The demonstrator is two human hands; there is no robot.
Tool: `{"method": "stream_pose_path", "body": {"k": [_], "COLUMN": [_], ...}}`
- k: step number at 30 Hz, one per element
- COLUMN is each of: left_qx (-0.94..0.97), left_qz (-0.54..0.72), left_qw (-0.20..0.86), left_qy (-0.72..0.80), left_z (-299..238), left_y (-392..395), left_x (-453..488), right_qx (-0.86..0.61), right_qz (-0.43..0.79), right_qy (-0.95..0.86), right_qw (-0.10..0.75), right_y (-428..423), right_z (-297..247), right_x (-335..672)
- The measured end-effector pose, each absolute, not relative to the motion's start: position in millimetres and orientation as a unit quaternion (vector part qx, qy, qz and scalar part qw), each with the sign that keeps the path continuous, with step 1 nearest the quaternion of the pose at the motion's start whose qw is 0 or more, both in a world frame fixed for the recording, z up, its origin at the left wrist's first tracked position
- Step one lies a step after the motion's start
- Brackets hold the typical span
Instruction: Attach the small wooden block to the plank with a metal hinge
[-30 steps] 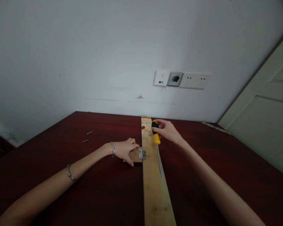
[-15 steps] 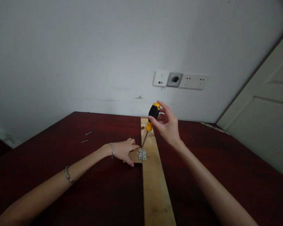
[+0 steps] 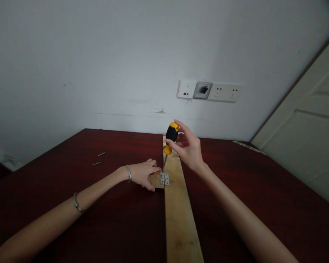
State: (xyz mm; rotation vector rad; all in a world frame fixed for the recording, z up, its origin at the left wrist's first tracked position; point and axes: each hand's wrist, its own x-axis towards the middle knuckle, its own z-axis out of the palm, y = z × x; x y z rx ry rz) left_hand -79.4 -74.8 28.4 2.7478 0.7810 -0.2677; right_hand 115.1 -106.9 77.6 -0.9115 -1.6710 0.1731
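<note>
My right hand (image 3: 188,148) is closed around the yellow and black handle of a screwdriver (image 3: 171,133). The shaft slants down, its tip at the upper left of a small silver hinge (image 3: 165,178). One hinge leaf lies on a long pale plank (image 3: 178,208), the other on a small wooden block (image 3: 155,179) against the plank's left edge. My left hand (image 3: 144,174) grips that block from the left, thumb on the near side and fingers on the far side. Whether the tip sits in a screw head is too small to tell.
Two screws or nails (image 3: 97,163) lie on the dark red tabletop (image 3: 120,226) to the left. Behind the table, a white wall carries a row of sockets (image 3: 225,92). A white panelled door (image 3: 312,128) stands on the right, and a flat strip (image 3: 248,146) lies near the back right edge.
My right hand has moved slightly left and down with the screwdriver, which now stands a bit more upright over the hinge's left leaf. My left hand stays on the block.
</note>
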Motion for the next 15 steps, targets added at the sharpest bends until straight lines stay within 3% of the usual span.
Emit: {"method": "stream_pose_path", "body": {"k": [15], "left_qx": [0.953], "left_qz": [-0.074], "left_qw": [0.137], "left_qy": [0.260], "left_z": [27.9], "left_y": [-73.9], "left_x": [-78.9], "right_qx": [-0.382], "right_qz": [0.067], "right_qy": [-0.722], "right_qw": [0.573], "right_y": [-105.7], "right_z": [74.0], "right_x": [113.6]}}
